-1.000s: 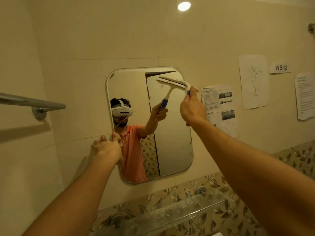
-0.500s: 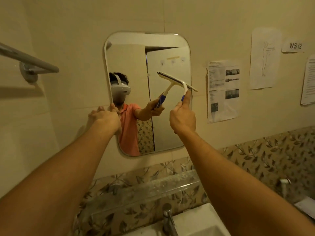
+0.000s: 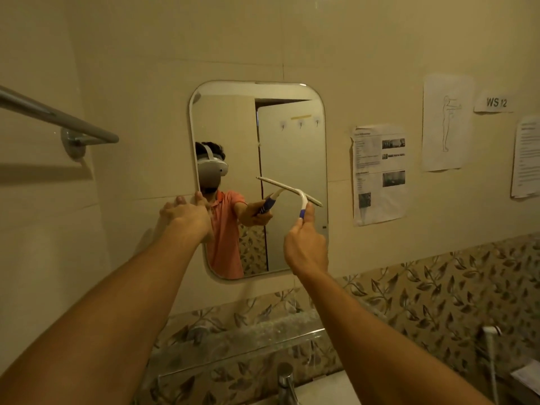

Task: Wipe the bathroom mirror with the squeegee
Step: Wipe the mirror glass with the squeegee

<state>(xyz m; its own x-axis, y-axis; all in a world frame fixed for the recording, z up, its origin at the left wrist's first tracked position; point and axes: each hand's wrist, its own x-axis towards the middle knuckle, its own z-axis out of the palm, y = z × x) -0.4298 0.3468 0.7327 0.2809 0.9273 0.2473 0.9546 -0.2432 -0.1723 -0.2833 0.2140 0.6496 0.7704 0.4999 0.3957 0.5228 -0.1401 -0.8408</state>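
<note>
A rounded rectangular mirror (image 3: 292, 135) hangs on the beige tiled wall. My right hand (image 3: 305, 247) grips the blue handle of a white squeegee (image 3: 304, 200), whose blade lies tilted against the glass in the mirror's lower right part. My left hand (image 3: 184, 216) rests on the mirror's left edge at mid height, its fingertips touching the rim. The glass reflects a person wearing a headset and an orange shirt.
A metal towel bar (image 3: 58, 118) juts from the left wall. Paper sheets (image 3: 378, 173) and a "WS 12" label (image 3: 495, 102) are stuck to the wall on the right. Below are a glass shelf (image 3: 248, 334), a tap (image 3: 285, 378) and a leaf-patterned tile band.
The squeegee has moved down the mirror from near the top right to the lower right. My left hand stays at the left edge. The view has shifted.
</note>
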